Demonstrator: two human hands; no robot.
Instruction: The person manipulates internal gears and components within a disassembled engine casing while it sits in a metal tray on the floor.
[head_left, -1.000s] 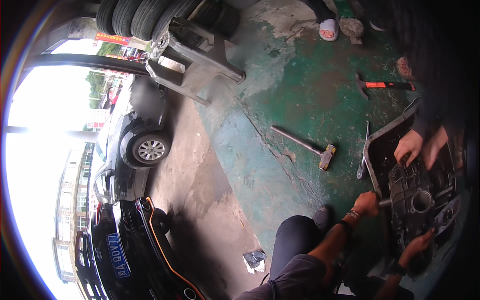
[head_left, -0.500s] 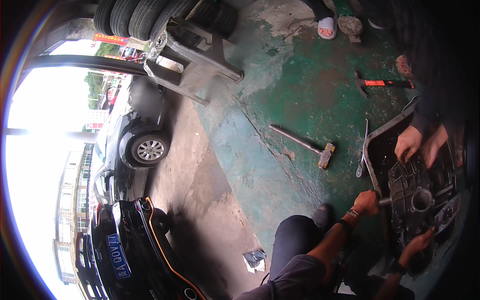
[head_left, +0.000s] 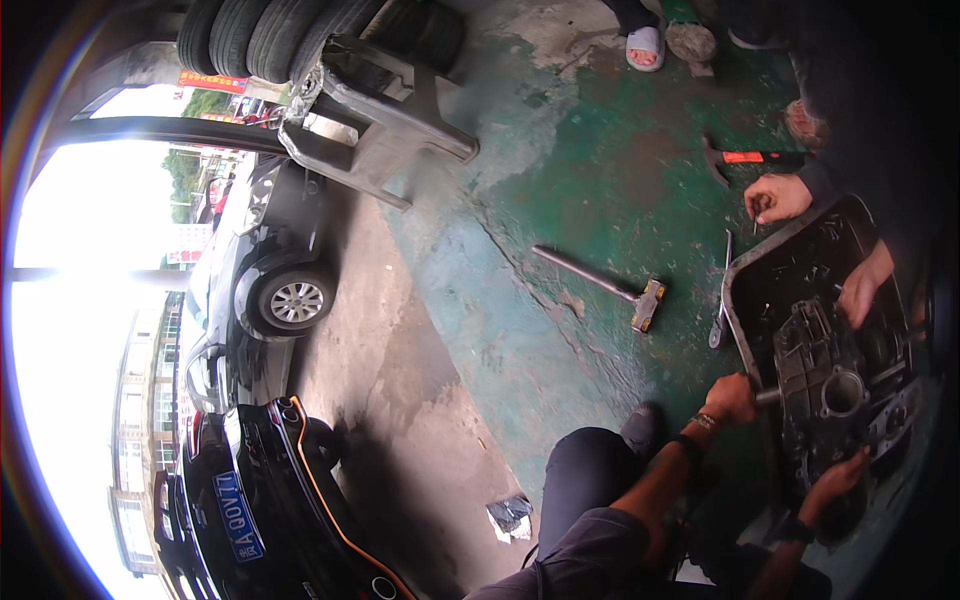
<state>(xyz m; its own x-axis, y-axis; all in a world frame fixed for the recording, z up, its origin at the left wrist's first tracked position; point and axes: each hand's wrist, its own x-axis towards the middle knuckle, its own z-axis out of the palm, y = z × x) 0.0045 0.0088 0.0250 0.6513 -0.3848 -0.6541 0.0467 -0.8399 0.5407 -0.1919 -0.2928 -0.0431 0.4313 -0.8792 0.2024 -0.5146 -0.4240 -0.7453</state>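
Note:
A dark metal gearbox-like housing (head_left: 800, 350) with a round opening lies in a black tray (head_left: 738, 312). My left hand (head_left: 732, 398) is closed round a metal shaft (head_left: 768, 396) that sticks out on the housing's left side. At the near edge of the housing, my right hand (head_left: 838, 482) grips the casting; some of its fingers are hidden. Across from me, one hand of a co-worker (head_left: 780, 198) is over the tray's far rim, fingers pinched on something small. The co-worker's other hand (head_left: 866, 286) reaches into the tray by the housing's far end.
On the green floor lie a sledgehammer (head_left: 600, 285), a ratchet wrench (head_left: 722, 300) and an orange-and-black claw hammer (head_left: 755, 158). A slippered foot (head_left: 645, 48) is at the back. Tyres (head_left: 270, 40) and a metal stand (head_left: 390, 125) stand far left, and parked cars (head_left: 290, 300) beyond.
One of the co-worker's hands has left the housing and moved outward past the tray's far rim. The other has shifted slightly. My hands keep their places on the shaft and housing.

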